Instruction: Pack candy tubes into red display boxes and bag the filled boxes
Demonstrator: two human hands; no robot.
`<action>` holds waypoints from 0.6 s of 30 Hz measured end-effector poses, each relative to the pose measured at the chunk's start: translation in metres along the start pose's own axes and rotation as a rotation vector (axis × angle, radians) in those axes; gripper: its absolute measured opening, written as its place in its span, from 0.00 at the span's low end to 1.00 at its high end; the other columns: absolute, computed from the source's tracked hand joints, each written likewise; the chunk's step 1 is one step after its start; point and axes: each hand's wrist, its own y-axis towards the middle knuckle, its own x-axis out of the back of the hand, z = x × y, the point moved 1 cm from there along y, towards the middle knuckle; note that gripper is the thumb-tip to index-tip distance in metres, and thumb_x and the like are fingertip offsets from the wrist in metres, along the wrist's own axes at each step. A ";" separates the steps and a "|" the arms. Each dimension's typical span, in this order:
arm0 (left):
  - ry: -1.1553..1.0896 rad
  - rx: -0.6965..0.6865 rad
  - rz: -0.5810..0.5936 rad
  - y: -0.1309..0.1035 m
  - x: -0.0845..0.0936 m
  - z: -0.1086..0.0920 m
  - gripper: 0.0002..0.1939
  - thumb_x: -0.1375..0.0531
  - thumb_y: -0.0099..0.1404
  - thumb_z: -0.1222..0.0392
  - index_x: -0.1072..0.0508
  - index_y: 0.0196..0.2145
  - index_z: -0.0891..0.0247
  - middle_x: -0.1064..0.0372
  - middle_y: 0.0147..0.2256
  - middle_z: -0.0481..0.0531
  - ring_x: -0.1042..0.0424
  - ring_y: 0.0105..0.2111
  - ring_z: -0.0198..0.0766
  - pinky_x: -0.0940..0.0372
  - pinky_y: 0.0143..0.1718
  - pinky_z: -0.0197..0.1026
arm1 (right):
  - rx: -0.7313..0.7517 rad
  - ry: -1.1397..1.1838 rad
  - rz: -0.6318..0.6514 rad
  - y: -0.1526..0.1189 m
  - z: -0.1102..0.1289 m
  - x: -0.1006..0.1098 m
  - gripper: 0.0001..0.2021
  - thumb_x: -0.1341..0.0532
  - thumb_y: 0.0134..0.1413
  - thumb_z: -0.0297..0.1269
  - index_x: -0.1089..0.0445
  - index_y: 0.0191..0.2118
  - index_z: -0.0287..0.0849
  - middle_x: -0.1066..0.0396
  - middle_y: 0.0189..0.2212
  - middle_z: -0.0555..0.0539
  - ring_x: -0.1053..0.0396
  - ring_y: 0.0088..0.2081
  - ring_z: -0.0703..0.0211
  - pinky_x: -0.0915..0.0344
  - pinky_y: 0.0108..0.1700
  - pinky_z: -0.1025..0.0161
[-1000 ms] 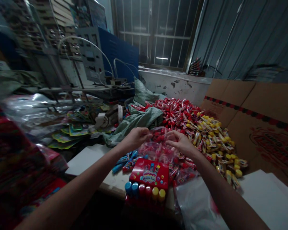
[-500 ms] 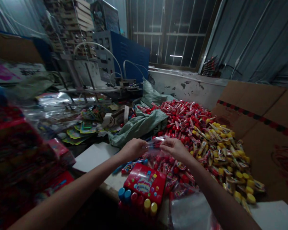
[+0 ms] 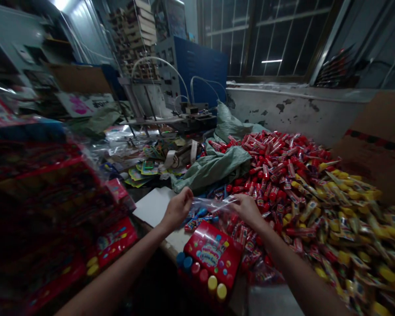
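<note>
Between my two hands a clear plastic bag (image 3: pixel 210 203) is stretched by its edge. My left hand (image 3: pixel 180 206) pinches its left end, and my right hand (image 3: pixel 245 208) grips the right end. Just below the bag lies a red printed box (image 3: pixel 213 252) with blue, red and yellow caps along its front edge. Small blue-capped tubes (image 3: pixel 200 219) rest behind the box. Beyond my right hand spreads a heap of red-capped tubes (image 3: pixel 270 153), with yellow-capped tubes (image 3: pixel 345 219) to its right.
Stacked red boxes (image 3: pixel 36 188) stand at the left. A green sack (image 3: pixel 217 166) and white board (image 3: pixel 154 205) lie behind my hands. A blue machine (image 3: pixel 200 66) is at the back, a cardboard box (image 3: pixel 378 127) at the right. Clear bags (image 3: pixel 273 298) lie in front.
My hands have moved apart, stretching the plastic bag wider. The view has turned left, showing more of the stacked red boxes.
</note>
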 end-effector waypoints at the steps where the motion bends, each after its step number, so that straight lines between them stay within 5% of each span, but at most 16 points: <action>1: -0.023 0.029 -0.014 -0.003 -0.001 0.003 0.06 0.49 0.60 0.63 0.33 0.34 0.61 0.41 0.21 0.42 0.37 0.22 0.33 0.46 0.25 0.34 | 0.013 -0.044 -0.026 0.001 0.002 -0.002 0.07 0.40 0.50 0.33 0.23 0.30 0.43 0.24 0.29 0.48 0.29 0.32 0.57 0.39 0.36 0.64; 6: 0.091 0.071 0.152 -0.011 0.003 0.013 0.13 0.42 0.60 0.54 0.26 0.41 0.61 0.33 0.22 0.44 0.33 0.23 0.35 0.45 0.25 0.34 | 0.027 -0.008 -0.073 0.007 0.012 -0.006 0.17 0.45 0.56 0.43 0.29 0.22 0.42 0.32 0.20 0.51 0.36 0.26 0.62 0.45 0.29 0.67; 10: 0.457 -0.017 0.321 -0.012 0.012 0.019 0.13 0.46 0.66 0.55 0.23 0.38 0.59 0.24 0.31 0.53 0.26 0.32 0.41 0.42 0.30 0.36 | -0.010 0.067 -0.054 0.007 0.017 -0.005 0.16 0.44 0.56 0.45 0.28 0.24 0.41 0.32 0.20 0.52 0.35 0.25 0.62 0.45 0.29 0.67; 14: 0.653 0.016 0.283 -0.007 0.030 0.020 0.15 0.50 0.67 0.61 0.23 0.36 0.62 0.23 0.34 0.59 0.24 0.36 0.47 0.42 0.29 0.39 | 0.032 -0.151 -0.004 0.001 0.023 -0.009 0.07 0.40 0.52 0.35 0.24 0.30 0.43 0.26 0.28 0.49 0.30 0.32 0.60 0.41 0.36 0.67; 18: 0.648 0.025 0.191 -0.007 0.052 0.014 0.11 0.45 0.64 0.61 0.23 0.40 0.60 0.23 0.38 0.56 0.25 0.39 0.48 0.41 0.31 0.39 | 0.017 -0.567 -0.054 -0.006 0.036 -0.015 0.08 0.41 0.54 0.33 0.23 0.34 0.46 0.26 0.33 0.47 0.30 0.35 0.58 0.42 0.40 0.64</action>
